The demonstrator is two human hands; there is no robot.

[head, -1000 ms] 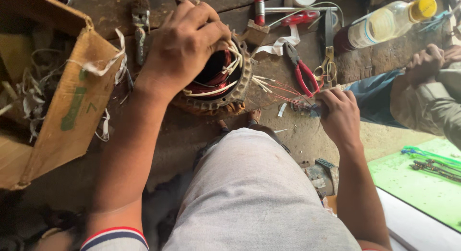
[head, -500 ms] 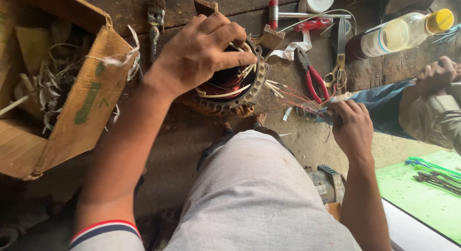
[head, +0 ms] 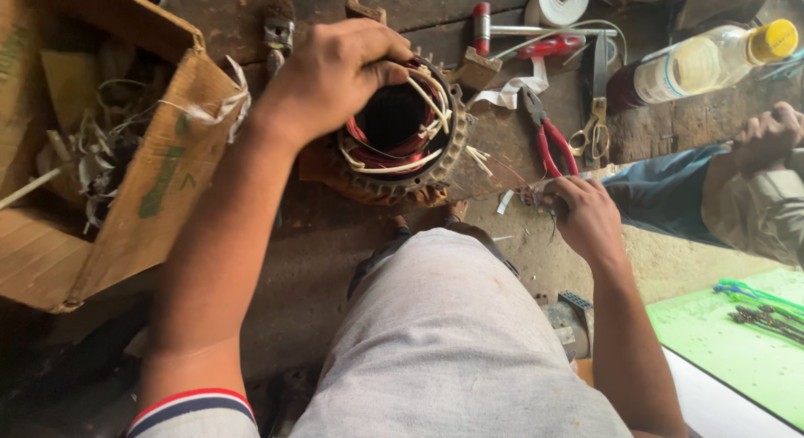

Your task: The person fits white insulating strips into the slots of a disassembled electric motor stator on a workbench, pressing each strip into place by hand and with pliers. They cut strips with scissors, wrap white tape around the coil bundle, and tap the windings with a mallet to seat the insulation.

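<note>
Entry: my left hand (head: 335, 74) clamped the stator (head: 402, 136) rim at eleven o'clock; my right hand (head: 586, 216), fist closed on thin wires (head: 536, 195), lay at four o'clock, clear of it.

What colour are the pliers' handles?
Red, on the pliers lying beside the scissors; shows best in the head view.
</note>
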